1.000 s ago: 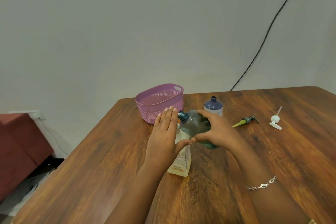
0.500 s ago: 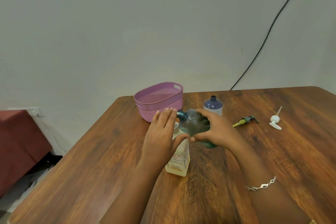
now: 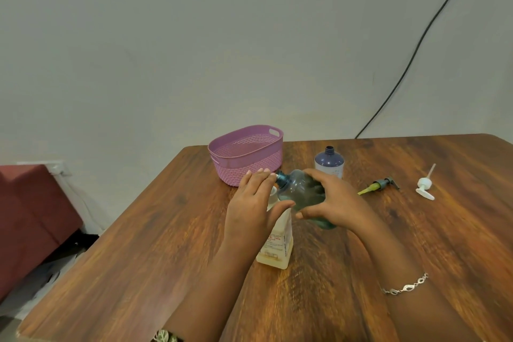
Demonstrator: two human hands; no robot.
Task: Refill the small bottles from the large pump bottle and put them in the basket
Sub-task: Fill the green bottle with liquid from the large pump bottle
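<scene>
A dark red seat (image 3: 27, 216) stands off the wooden counter's (image 3: 138, 244) 9 o'clock side, and a purple basket (image 3: 247, 153) sits at 11 o'clock. Mid-counter, the left grip (image 3: 249, 208) clasps an upright cream bottle (image 3: 277, 244). The right grip (image 3: 336, 200) grasps a teal bottle (image 3: 299, 191) tipped neck-first toward its mouth, partly blocking a dark blue bottle (image 3: 329, 161) at 12. A green-tipped pump (image 3: 380, 184) and a white pump (image 3: 424, 186) lie at 2 o'clock, under a black cable (image 3: 416, 44) on the grey wall.

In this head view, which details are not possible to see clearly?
Head view:
- Mouth of the cream plastic bottle: the left hand covers it; its grip is unclear.
- Any liquid passing from the tilted clear teal bottle, held by the right hand: hidden there too.
- Cream bottle's label print: too small, blurred.
- Floor of the purple plastic basket: behind its near wall.
</scene>
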